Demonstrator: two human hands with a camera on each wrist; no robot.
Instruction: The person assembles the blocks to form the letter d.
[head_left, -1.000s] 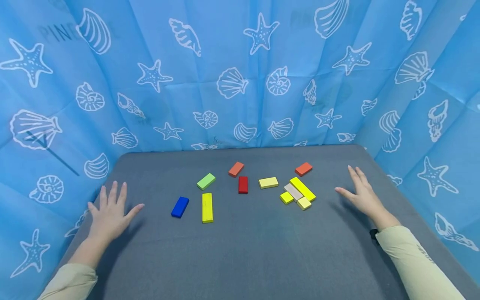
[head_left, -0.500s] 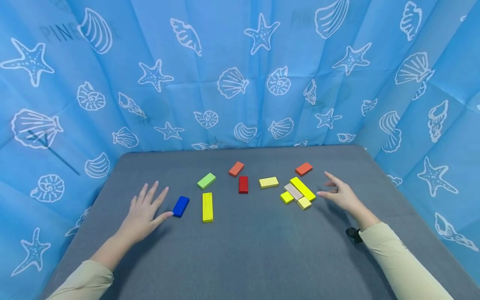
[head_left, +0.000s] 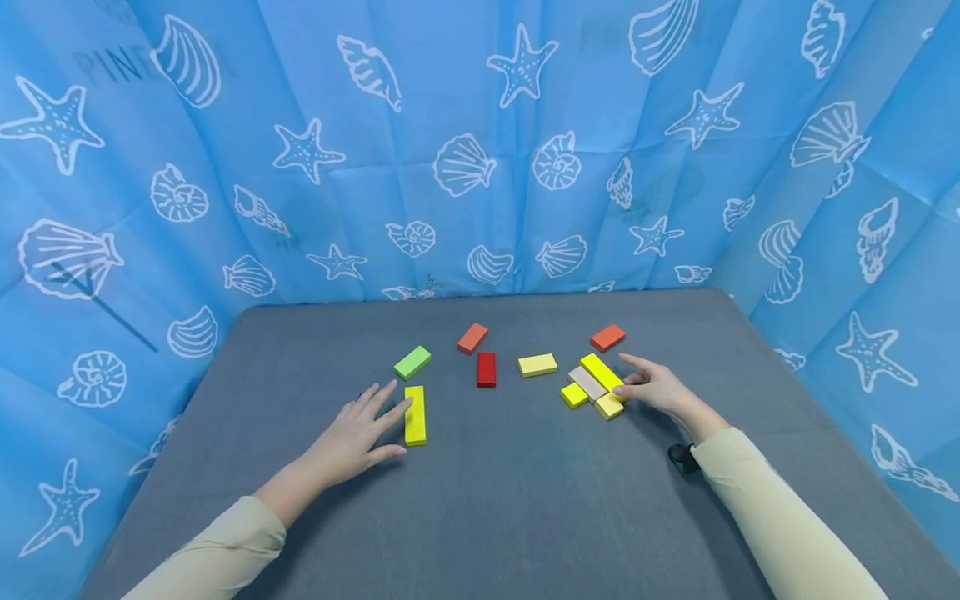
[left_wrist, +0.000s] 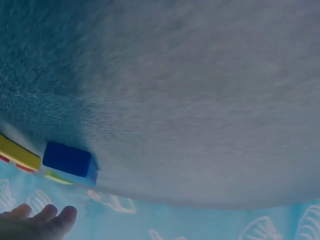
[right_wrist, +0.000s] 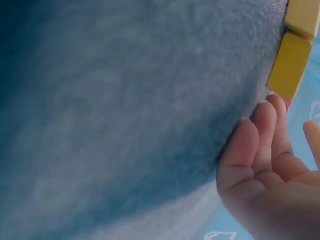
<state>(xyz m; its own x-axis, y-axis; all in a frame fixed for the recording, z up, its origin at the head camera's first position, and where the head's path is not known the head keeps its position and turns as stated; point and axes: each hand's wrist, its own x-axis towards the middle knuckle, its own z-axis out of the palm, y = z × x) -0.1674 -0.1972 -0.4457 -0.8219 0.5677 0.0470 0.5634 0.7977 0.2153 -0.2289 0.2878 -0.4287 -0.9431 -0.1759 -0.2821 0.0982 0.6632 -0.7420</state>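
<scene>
My left hand (head_left: 348, 442) has its fingers spread over the blue block, hiding nearly all of it in the head view, with fingertips at the long yellow block (head_left: 415, 425); contact is unclear. The left wrist view shows the blue block (left_wrist: 67, 159) apart from the fingers (left_wrist: 47, 220). On the right, my right hand (head_left: 663, 392) is at the end of another long yellow block (head_left: 600, 373), thumb over its near end, not visibly gripping. Against that block lie a beige block (head_left: 587, 383) and a pale yellow one (head_left: 608, 407); a small yellow block (head_left: 573, 395) touches the beige one.
A green block (head_left: 412, 362), an orange block (head_left: 472, 338), a dark red block (head_left: 486, 370), a pale yellow block (head_left: 537, 365) and a red-orange block (head_left: 607, 337) lie across the grey table (head_left: 495, 517). A blue shell-print curtain (head_left: 480, 225) stands behind.
My left hand has moved right from the table's left side, over the blue block to the long yellow one. My right hand has moved left to the block cluster. The blocks have not visibly moved.
</scene>
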